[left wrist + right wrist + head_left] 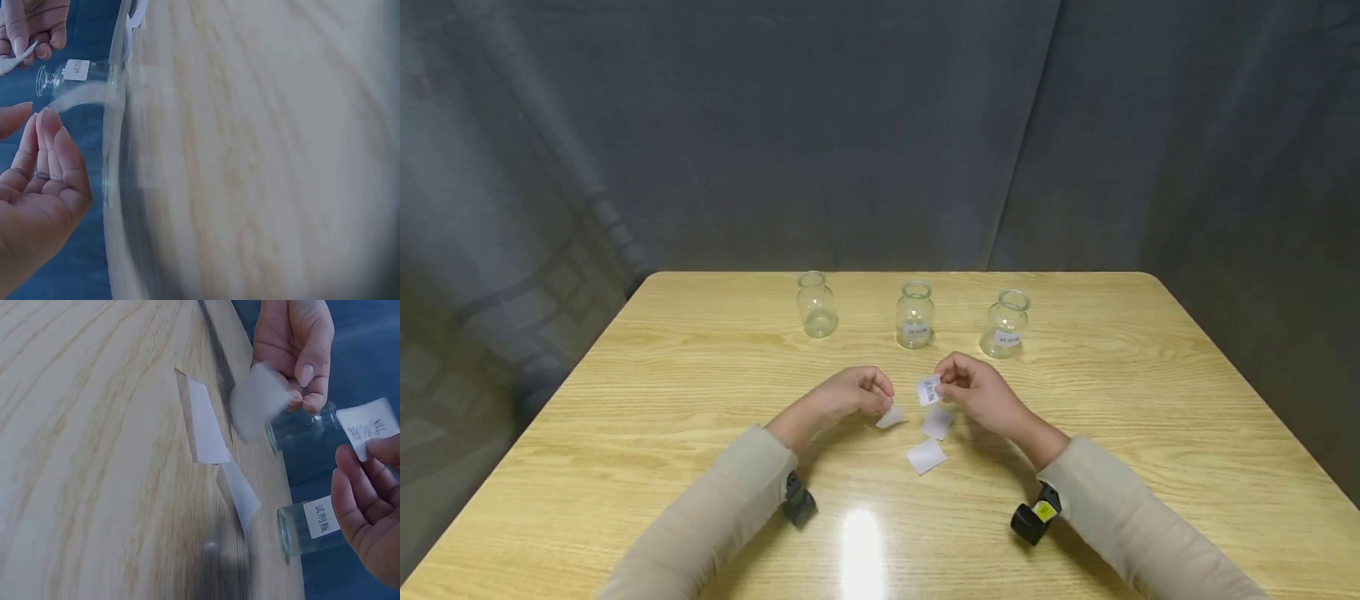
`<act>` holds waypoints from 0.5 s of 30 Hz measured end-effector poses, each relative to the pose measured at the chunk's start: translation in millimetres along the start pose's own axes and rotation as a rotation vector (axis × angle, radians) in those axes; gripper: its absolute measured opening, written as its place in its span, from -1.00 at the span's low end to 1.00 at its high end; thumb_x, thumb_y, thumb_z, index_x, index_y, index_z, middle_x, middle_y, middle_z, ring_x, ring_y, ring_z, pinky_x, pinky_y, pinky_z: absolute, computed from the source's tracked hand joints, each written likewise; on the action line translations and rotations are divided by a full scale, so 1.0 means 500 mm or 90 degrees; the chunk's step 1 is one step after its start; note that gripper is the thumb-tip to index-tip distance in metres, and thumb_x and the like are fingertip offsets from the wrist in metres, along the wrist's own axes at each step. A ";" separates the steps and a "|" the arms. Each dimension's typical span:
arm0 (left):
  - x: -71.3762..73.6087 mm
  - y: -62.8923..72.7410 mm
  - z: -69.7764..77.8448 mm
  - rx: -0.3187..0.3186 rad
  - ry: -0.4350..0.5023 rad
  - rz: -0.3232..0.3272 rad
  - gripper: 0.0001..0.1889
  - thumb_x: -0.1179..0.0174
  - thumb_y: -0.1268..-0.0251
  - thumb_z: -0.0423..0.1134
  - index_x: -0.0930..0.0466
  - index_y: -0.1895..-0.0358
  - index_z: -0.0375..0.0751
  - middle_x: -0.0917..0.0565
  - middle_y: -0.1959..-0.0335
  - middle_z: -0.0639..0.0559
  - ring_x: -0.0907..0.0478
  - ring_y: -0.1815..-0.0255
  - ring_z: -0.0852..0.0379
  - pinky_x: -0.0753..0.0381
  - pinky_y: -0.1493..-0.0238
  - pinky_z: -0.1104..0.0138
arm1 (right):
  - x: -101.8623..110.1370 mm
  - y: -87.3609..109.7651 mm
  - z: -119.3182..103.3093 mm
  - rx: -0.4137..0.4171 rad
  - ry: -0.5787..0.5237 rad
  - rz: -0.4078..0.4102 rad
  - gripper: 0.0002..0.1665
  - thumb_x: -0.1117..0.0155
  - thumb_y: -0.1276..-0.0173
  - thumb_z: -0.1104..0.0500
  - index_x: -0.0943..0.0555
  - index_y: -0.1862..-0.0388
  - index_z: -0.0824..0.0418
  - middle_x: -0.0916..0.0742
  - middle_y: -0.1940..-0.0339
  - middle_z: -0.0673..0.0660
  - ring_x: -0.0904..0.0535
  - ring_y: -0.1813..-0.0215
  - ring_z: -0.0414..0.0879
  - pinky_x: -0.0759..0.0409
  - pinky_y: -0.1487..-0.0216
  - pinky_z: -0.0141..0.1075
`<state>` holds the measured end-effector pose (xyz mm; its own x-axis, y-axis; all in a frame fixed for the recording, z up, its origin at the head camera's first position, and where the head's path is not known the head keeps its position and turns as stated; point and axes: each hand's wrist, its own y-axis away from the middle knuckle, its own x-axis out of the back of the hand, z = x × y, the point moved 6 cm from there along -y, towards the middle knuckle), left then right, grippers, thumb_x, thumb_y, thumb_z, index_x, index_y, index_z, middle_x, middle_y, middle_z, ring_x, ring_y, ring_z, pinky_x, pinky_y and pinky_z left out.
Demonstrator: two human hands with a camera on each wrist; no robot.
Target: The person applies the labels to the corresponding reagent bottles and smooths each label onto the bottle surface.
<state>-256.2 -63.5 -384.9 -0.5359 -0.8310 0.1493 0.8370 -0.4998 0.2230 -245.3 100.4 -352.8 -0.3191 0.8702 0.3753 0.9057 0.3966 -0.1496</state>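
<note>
Between thumb and fingertips, my right hand (983, 398) pinches a white label (928, 389) with black print. To its left, my left hand (852, 394) pinches a blank white slip of paper (891, 417), blurred in the right wrist view. Two more white paper pieces (937, 422) (927, 457) lie on the table below the hands. Beyond them stand three upright, lidless glass jars. The middle jar (915, 310) and the right jar (1010, 318) each bear a printed white label; the left jar (817, 308) shows none.
The wooden table (662, 400) has light grain and rounded far corners. A dark grey curtain (820, 142) hangs behind its far edge. Black wrist cameras (799, 502) (1034, 517) stick out below both sleeves, near the tabletop.
</note>
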 end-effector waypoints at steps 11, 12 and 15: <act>0.019 0.003 0.008 -0.040 0.025 0.053 -0.78 -0.09 0.04 -0.44 -0.40 0.24 -0.38 -0.45 0.45 -0.01 -0.41 0.38 0.10 -0.44 0.24 0.29 | -0.025 -0.022 0.000 0.016 -0.015 0.000 -0.83 -0.11 -0.11 0.45 -0.45 0.27 0.39 -0.55 0.43 0.15 -0.44 0.40 -0.12 -0.43 0.45 -0.41; 0.018 0.003 0.010 -0.045 0.032 0.053 -0.78 -0.10 0.02 -0.43 -0.40 0.24 -0.38 -0.45 0.44 -0.01 -0.41 0.35 0.08 -0.44 0.19 0.26 | -0.027 -0.024 -0.002 0.019 -0.014 0.001 -0.83 -0.11 -0.11 0.45 -0.45 0.27 0.38 -0.56 0.43 0.15 -0.44 0.40 -0.13 -0.43 0.44 -0.41; 0.015 0.000 0.014 -0.066 0.051 0.043 -0.78 -0.11 -0.01 -0.42 -0.38 0.23 -0.42 -0.46 0.43 -0.01 -0.44 0.31 0.03 -0.43 0.11 0.18 | -0.034 -0.030 -0.006 0.022 -0.008 0.003 -0.83 -0.12 -0.09 0.46 -0.47 0.29 0.38 -0.57 0.43 0.15 -0.45 0.39 -0.13 -0.45 0.42 -0.40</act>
<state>-260.8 -68.0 -376.9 -0.4713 -0.8782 0.0816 0.8798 -0.4616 0.1135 -252.6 78.7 -354.1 -0.3190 0.8757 0.3625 0.8968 0.4026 -0.1833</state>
